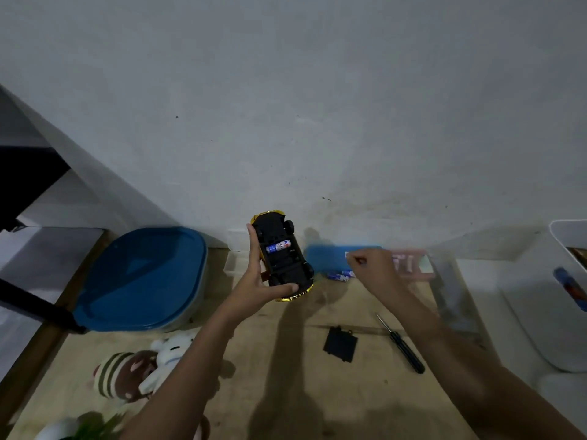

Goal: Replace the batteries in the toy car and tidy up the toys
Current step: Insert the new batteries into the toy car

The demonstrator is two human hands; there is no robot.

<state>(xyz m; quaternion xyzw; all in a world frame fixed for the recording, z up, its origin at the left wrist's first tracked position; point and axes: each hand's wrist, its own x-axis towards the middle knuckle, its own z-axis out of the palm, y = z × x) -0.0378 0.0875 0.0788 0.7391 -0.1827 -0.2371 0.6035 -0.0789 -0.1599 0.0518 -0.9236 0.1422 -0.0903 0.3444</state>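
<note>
Our left hand grips the toy car belly-up above the far side of a pale wooden tabletop, fingers along one flank and thumb across the gold bumper nearest us; the black underside shows an open compartment with one blue-and-white battery seated in it. Our right hand hangs to the right of the car with its fingers curled, blurred, and we cannot tell whether it holds anything. Just beyond it, loose batteries lie beside a blue tray at the foot of a scuffed, grey-white wall that fills the upper half of the view. Nearer us on the wood lie a black battery cover and, to its right, a black-handled screwdriver. A tub with a blue lid sits at the left, plush toys lie heaped at the near left edge, and a white bin stands at the far right. The light is dim, and our arms throw long shadows over the boards
</note>
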